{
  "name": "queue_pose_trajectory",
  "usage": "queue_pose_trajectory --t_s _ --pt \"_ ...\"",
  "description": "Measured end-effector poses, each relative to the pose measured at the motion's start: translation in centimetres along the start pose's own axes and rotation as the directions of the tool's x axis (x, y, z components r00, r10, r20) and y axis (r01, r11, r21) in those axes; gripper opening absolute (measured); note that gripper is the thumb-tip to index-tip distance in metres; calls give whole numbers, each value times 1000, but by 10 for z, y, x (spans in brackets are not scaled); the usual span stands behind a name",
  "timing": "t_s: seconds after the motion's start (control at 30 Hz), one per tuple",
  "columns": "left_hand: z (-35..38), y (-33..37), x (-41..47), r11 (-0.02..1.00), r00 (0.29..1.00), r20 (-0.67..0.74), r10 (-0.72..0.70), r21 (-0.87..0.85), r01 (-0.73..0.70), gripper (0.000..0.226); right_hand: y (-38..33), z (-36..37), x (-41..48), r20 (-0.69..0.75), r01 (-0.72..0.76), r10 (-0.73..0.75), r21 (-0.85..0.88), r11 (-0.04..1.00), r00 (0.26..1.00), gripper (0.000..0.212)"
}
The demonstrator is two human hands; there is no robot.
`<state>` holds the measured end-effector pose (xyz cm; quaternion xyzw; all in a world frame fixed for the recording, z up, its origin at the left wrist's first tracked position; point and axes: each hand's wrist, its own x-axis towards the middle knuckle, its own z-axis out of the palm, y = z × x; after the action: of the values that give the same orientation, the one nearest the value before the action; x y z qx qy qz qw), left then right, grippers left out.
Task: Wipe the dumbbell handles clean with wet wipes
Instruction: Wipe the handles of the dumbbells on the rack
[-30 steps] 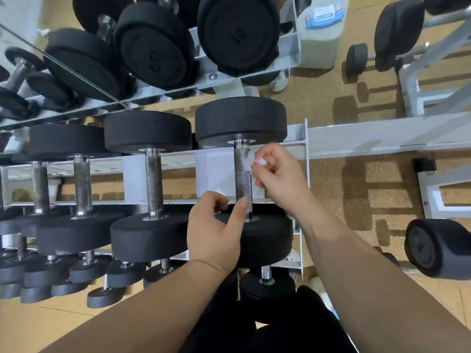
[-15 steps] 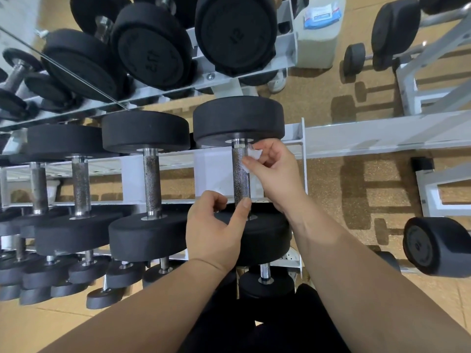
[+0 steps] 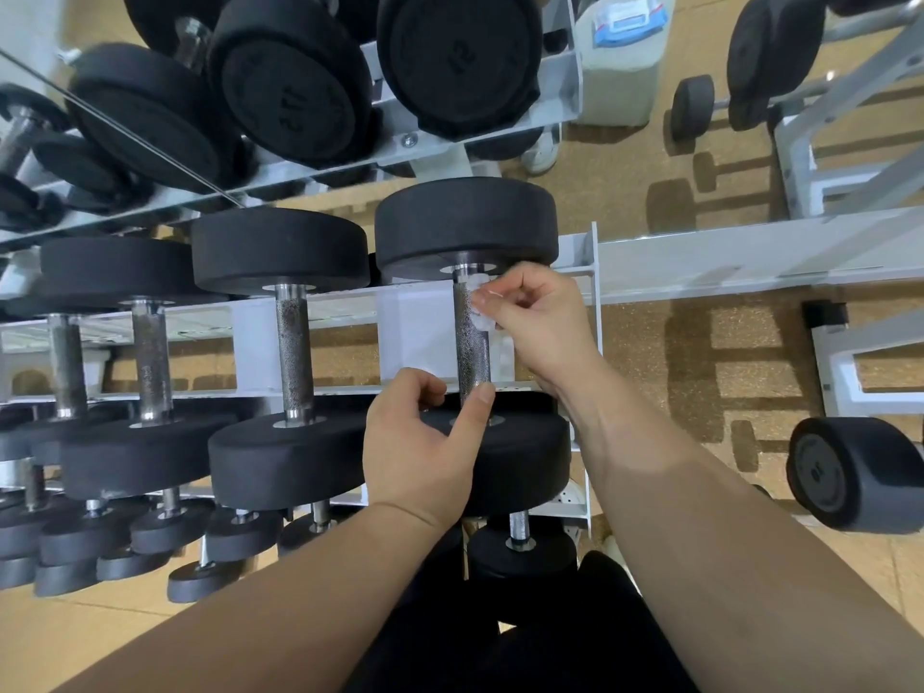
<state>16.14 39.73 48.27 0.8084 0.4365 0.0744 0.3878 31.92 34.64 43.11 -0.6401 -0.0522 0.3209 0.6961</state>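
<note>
A black dumbbell lies on the white rack [image 3: 595,302], its knurled steel handle [image 3: 470,342] running away from me between two black heads. My right hand [image 3: 542,327] pinches a small white wet wipe [image 3: 482,320] against the upper right side of that handle. My left hand [image 3: 425,442] rests on the near head [image 3: 530,457], thumb pressed on the handle's lower end, fingers curled. A pack of wet wipes [image 3: 631,15] lies on a pale container at the top.
More dumbbells [image 3: 295,352] fill the rack to the left, with smaller ones on the tier below and larger ones above. A mirror edge runs across the upper left. A loose dumbbell [image 3: 860,472] sits on the cork floor at right, beside another white rack [image 3: 820,157].
My right hand with the wipe has slid a little up and along the top part of the handle. The left hand has stayed on the near head.
</note>
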Motion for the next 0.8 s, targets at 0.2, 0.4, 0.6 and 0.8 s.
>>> queue_pose_trajectory --t_s 0.2,0.4,0.6,0.8 --pt "-1 -1 1 998 999 -5 37 -49 -37 47 11 -30 -27 354 -27 124 -267 963 927 14" --pt "-2 1 0 990 994 -39 104 -87 -107 39 4 -2 -6 73 4 -4 0 1000 997 17" --pt "-2 0 0 991 994 -37 99 -92 -102 48 11 -27 -34 335 -18 105 -251 968 937 11" --pt "-3 3 -1 991 996 -30 90 -95 -92 47 1 0 -3 45 -16 16 3 1000 999 16"
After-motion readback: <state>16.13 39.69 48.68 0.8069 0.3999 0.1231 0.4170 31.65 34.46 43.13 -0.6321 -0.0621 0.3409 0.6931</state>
